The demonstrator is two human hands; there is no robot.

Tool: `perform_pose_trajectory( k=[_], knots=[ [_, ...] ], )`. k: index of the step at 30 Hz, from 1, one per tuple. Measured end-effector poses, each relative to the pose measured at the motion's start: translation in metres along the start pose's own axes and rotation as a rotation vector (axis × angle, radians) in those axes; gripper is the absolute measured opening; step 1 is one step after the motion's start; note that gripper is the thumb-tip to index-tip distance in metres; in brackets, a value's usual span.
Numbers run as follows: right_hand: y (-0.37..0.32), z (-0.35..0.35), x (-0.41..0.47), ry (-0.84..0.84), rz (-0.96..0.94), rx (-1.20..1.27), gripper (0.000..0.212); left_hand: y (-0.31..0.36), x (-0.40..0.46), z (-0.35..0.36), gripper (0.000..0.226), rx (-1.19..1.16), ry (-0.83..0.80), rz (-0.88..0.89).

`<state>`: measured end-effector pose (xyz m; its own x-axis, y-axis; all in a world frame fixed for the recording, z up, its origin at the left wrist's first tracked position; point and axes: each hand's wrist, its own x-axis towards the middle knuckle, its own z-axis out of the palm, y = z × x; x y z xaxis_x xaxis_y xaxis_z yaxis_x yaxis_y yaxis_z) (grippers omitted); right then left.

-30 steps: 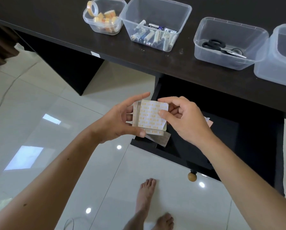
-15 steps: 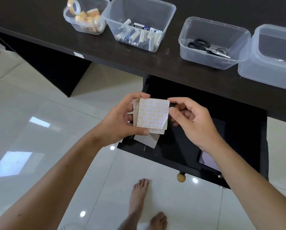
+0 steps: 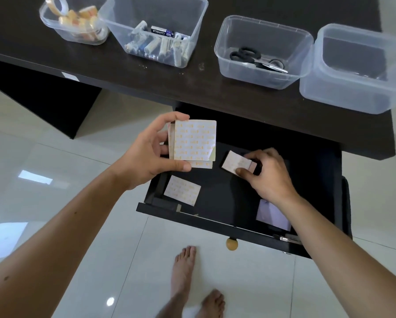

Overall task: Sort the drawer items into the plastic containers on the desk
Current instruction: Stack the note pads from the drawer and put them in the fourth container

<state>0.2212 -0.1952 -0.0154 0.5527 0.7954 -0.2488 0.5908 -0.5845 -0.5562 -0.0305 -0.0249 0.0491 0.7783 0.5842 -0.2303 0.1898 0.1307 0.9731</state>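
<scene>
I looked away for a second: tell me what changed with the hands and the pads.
The right hand left the stack and reached down into the drawer, where it now pinches another pad. The left hand still holds the stack of pads. The containers' contents are unchanged.

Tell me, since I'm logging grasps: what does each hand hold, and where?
Left hand holds a stack of adhesive pads by its left edge. Right hand pinches a small pad in the drawer at its near-right end.

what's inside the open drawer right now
In the drawer: a patterned sheet near the front left, a pale card partly under the right forearm, and a small pad the right hand is pinching. The back is too dark to tell.
</scene>
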Motion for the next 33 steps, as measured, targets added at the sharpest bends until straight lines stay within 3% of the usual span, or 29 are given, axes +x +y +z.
perform_pose_trajectory(
  k=[8,20,33],
  knots=[
    [-0.009,-0.016,-0.017,-0.051,0.013,0.176,0.031,-0.002,0.001,-0.003,0.088,-0.010,-0.041,-0.007],
    [-0.082,-0.083,-0.035,-0.060,-0.147,0.842,0.028,-0.002,-0.003,-0.005,0.091,-0.029,-0.071,-0.016],
    [-0.126,-0.033,-0.016,-0.046,-0.169,0.590,0.023,-0.007,-0.007,-0.001,0.084,-0.118,-0.026,0.073]
  ],
)
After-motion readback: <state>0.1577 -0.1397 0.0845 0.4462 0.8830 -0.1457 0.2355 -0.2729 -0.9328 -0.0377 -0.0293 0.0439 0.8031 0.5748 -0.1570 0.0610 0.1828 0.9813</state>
